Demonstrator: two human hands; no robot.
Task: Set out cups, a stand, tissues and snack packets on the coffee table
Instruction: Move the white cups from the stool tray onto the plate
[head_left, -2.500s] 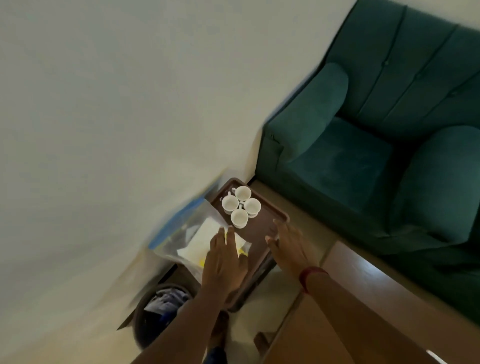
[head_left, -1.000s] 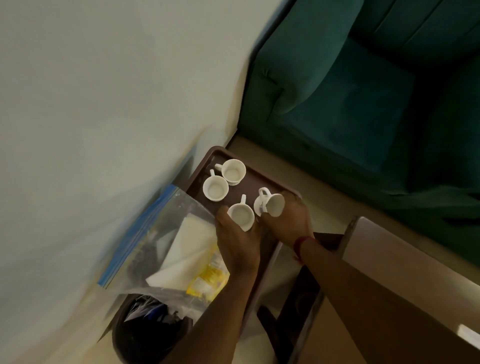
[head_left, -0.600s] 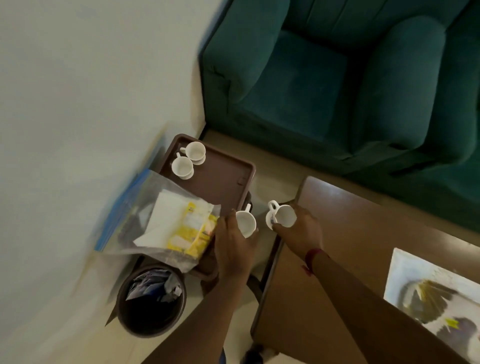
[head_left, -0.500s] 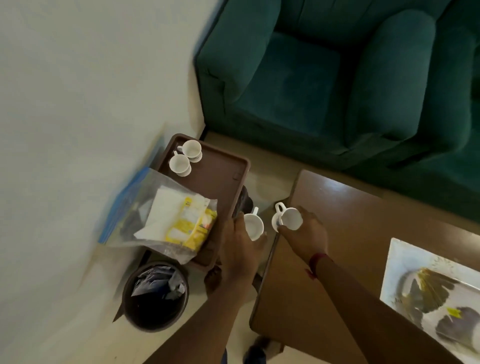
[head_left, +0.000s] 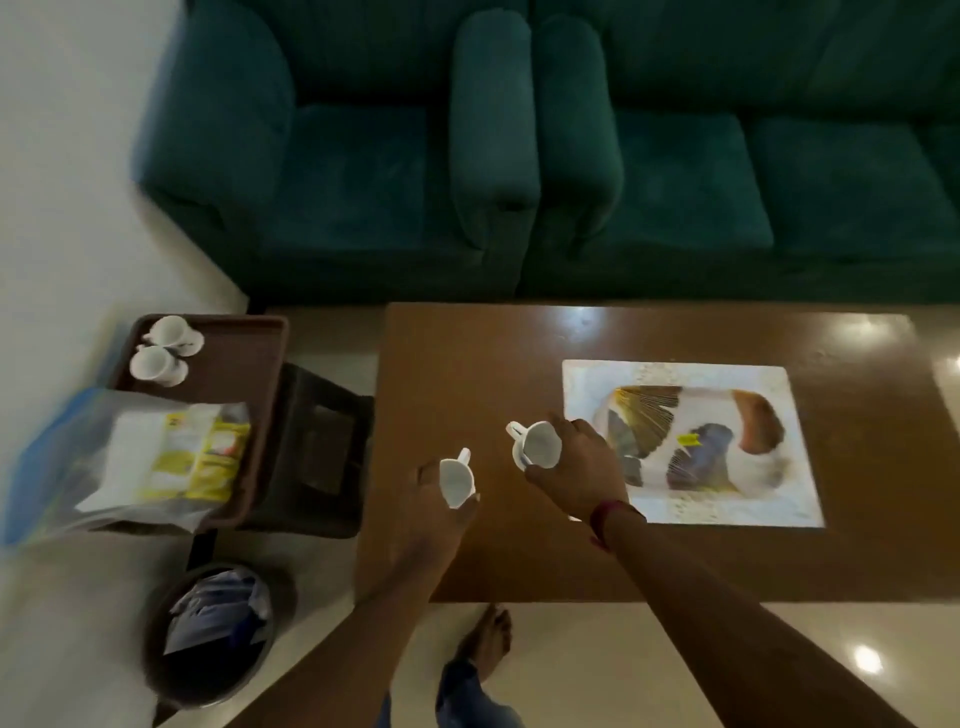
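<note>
My left hand (head_left: 436, 514) holds a small white cup (head_left: 457, 479) above the left part of the brown coffee table (head_left: 467, 364). My right hand (head_left: 576, 470) grips a second white cup (head_left: 537, 446) just to its right, also over the table. Two more white cups (head_left: 165, 349) stand at the far end of a brown tray (head_left: 244, 353) on the left. A clear zip bag (head_left: 130, 457) with white tissues and yellow snack packets lies on the tray's near end.
A printed placemat (head_left: 727, 395) lies on the table's middle right. A dark stool (head_left: 322, 447) stands between tray and table. A bin (head_left: 213, 629) with rubbish sits on the floor at lower left. Green sofas (head_left: 519, 156) line the far side. My bare foot (head_left: 488, 644) is near the table edge.
Both hands lifted a cup each off the tray and carried them rightward over the coffee table. My view swung right, bringing the whole table and placemat into sight.
</note>
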